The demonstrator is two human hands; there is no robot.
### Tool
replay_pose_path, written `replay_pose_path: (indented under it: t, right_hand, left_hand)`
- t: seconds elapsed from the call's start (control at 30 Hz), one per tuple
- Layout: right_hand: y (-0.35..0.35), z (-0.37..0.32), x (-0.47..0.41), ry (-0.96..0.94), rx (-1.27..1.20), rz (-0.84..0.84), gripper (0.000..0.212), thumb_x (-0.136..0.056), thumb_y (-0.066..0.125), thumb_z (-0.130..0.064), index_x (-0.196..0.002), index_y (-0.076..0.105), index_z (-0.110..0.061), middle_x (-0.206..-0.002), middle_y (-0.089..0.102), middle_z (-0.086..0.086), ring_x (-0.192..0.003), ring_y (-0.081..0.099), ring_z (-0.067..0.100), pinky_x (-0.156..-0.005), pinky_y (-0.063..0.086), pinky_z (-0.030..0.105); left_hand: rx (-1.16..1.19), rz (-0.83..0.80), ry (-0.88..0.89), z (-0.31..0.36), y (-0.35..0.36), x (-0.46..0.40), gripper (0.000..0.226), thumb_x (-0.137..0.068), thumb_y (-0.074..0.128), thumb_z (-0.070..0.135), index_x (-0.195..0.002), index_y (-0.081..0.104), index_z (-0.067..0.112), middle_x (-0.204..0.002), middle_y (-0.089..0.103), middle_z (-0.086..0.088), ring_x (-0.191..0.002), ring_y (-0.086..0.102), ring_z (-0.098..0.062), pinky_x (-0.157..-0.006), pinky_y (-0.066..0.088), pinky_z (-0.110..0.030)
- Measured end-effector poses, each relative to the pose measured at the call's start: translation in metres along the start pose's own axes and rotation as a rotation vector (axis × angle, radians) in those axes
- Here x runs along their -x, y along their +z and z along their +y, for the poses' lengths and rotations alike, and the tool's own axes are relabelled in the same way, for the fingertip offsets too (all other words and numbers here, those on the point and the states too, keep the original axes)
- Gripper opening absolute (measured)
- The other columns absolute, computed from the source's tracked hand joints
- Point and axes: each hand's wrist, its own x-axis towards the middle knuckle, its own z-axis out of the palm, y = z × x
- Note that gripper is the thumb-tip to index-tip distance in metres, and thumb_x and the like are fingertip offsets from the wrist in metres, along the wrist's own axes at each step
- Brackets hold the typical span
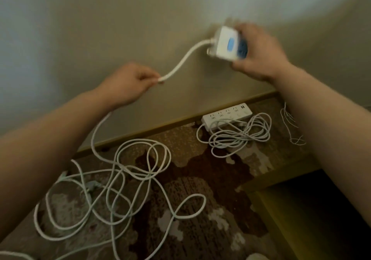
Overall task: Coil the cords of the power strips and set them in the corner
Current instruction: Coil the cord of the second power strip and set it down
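From the head camera I see my right hand raised before the wall, grip clamped on a blurred white strip with a blue switch. Its cord arcs down to my left hand, fingers pinched on it, then drops to a loose tangle on the patterned carpet. A second strip lies against the baseboard, its coiled cord touching it, well apart from my hands

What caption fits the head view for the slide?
Right hand lifts a power strip, left hand pinches its cord; another strip lies coiled by the wall.
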Motion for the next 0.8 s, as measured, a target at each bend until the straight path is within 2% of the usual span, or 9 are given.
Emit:
replay_pose_path:
  t: [0.07,0.13,0.23,0.3,0.4,0.5,0.57,0.63,0.8]
  right_hand:
    - [0.030,0.001,0.019,-0.012,0.126,-0.232,0.069,-0.075,0.073,-0.029,-0.137,0.043,-0.019,-0.126,0.057,0.013,-0.112,0.055,0.036,-0.096,0.042,0.049]
    - [0.067,0.009,0.046,-0.003,0.174,-0.414,0.069,-0.079,0.071,-0.033,-0.140,0.040,-0.024,-0.130,0.056,0.009,-0.116,0.053,0.032,-0.101,0.039,0.050]
    - [0.107,0.029,0.069,0.107,0.175,-0.517,0.069,-0.084,0.067,-0.035,-0.144,0.035,-0.025,-0.137,0.053,0.009,-0.120,0.051,0.033,-0.099,0.039,0.049]
    - [0.123,0.041,0.080,0.138,0.224,-0.589,0.066,-0.086,0.065,-0.034,-0.143,0.034,-0.023,-0.138,0.051,0.011,-0.121,0.050,0.035,-0.099,0.041,0.049]
    - [0.140,0.049,0.085,0.146,0.282,-0.606,0.061,-0.087,0.063,-0.028,-0.141,0.034,-0.022,-0.140,0.049,0.012,-0.125,0.046,0.036,-0.104,0.038,0.053]
    - [0.147,0.050,0.066,0.169,0.321,-0.543,0.065,-0.084,0.068,-0.025,-0.140,0.035,-0.022,-0.140,0.047,0.011,-0.128,0.042,0.036,-0.104,0.037,0.059]
    - [0.152,0.055,0.051,0.209,0.334,-0.531,0.065,-0.083,0.067,-0.015,-0.140,0.036,-0.021,-0.139,0.046,0.011,-0.129,0.040,0.036,-0.103,0.036,0.064]
    - [0.162,0.062,0.042,0.235,0.349,-0.534,0.066,-0.083,0.064,-0.008,-0.140,0.036,-0.021,-0.139,0.044,0.011,-0.131,0.037,0.036,-0.103,0.034,0.066]
    - [0.192,0.083,0.036,0.241,0.395,-0.576,0.065,-0.084,0.066,-0.008,-0.140,0.035,-0.021,-0.141,0.042,0.012,-0.133,0.035,0.038,-0.103,0.033,0.067]
  left_hand:
    - [-0.172,-0.184,-0.081,-0.016,0.029,0.014,0.024,-0.095,0.054,0.021,-0.111,0.070,0.015,-0.101,0.072,-0.001,-0.090,0.062,-0.009,-0.075,0.041,-0.021]
    - [-0.229,-0.325,-0.115,-0.034,0.057,0.028,0.026,-0.096,0.051,0.023,-0.115,0.068,0.015,-0.111,0.070,-0.006,-0.102,0.061,-0.020,-0.079,0.039,-0.023]
    - [-0.139,-0.295,-0.175,-0.055,0.071,0.034,0.027,-0.097,0.049,0.021,-0.117,0.067,0.014,-0.087,0.070,-0.006,-0.075,0.057,-0.013,-0.064,0.033,-0.018]
    - [-0.034,-0.229,-0.224,-0.066,0.074,0.034,0.026,-0.097,0.050,0.018,-0.114,0.067,0.011,-0.068,0.059,0.003,-0.061,0.050,-0.007,-0.054,0.034,-0.016]
    - [0.010,-0.195,-0.295,-0.075,0.076,0.035,0.023,-0.096,0.051,0.017,-0.108,0.069,0.008,-0.067,0.058,-0.002,-0.063,0.052,-0.014,-0.059,0.037,-0.019]
    - [-0.032,-0.167,-0.279,-0.073,0.078,0.035,0.025,-0.096,0.053,0.021,-0.113,0.068,0.011,-0.085,0.069,-0.010,-0.077,0.059,-0.017,-0.065,0.035,-0.024]
    - [-0.123,-0.274,-0.220,-0.071,0.084,0.031,0.029,-0.097,0.051,0.024,-0.121,0.065,0.017,-0.109,0.070,-0.007,-0.090,0.059,-0.012,-0.072,0.033,-0.020]
    - [-0.162,-0.417,-0.188,-0.071,0.087,0.025,0.032,-0.098,0.047,0.026,-0.127,0.061,0.025,-0.121,0.066,0.000,-0.096,0.055,-0.006,-0.073,0.032,-0.017]
    - [-0.190,-0.472,-0.219,-0.088,0.099,0.017,0.030,-0.099,0.046,0.027,-0.124,0.062,0.027,-0.123,0.065,-0.001,-0.109,0.060,-0.016,-0.080,0.039,-0.022]
